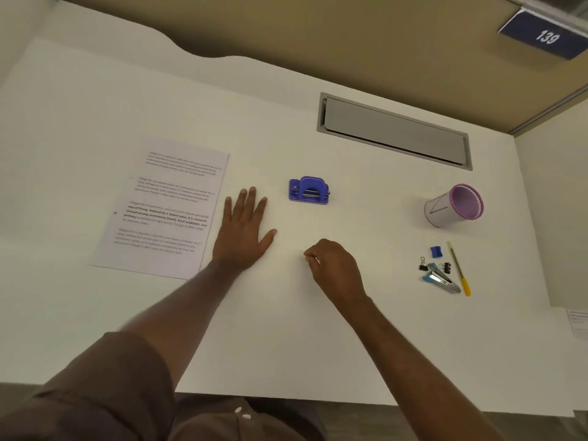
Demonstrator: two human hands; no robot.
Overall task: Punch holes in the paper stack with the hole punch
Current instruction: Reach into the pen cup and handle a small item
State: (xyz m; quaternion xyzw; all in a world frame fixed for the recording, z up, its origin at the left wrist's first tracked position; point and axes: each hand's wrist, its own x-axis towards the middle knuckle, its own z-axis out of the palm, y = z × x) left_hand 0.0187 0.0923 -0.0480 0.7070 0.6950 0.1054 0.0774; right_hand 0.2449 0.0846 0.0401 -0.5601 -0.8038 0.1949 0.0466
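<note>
The paper stack, white sheets with printed text, lies flat on the left of the white desk. A blue hole punch stands alone near the desk's middle. My left hand rests flat on the desk with straight, spread fingers, between the paper's right edge and the punch, touching neither. My right hand sits below the punch with its fingers curled under; something small and white shows at its fingertips, too small to name.
A purple-rimmed cup lies tipped at the right. Below it sit a blue sharpener, binder clips, a blue stapler and a yellow pen. A grey cable flap is set into the desk's far side.
</note>
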